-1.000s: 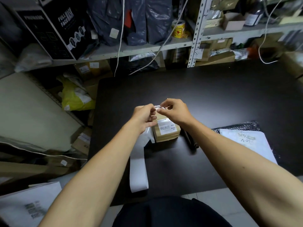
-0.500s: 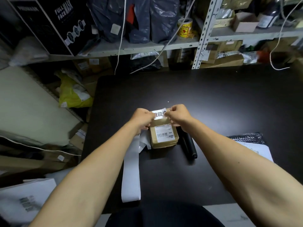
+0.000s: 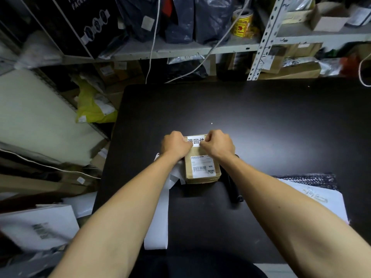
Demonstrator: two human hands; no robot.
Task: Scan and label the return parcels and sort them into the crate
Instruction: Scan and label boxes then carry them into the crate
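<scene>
While a white rectangular sticker printed with bold black characters [image 3: 195,141] is being laid on the far end of the small brown cardboard parcel [image 3: 202,166], the labelling step is judged to be in hand. The parcel lies flat on the black bench [image 3: 261,121], near its front edge, and a white shipping label with a barcode [image 3: 202,167] is already fixed to its nearer half. The sticker's left end is held in the grip of the left hand [image 3: 175,146], fingers curled; its right end is pinched by the right hand [image 3: 217,145]. Next, the sticker would need to be pressed flat and smoothed, and the parcel then carried to the crate. No crate can be made out, so its contents cannot be told. A long white strip of backing paper [image 3: 158,221] trails from beneath the left wrist. A slim black object [image 3: 233,189], possibly a scanner, lies just beside the parcel.
</scene>
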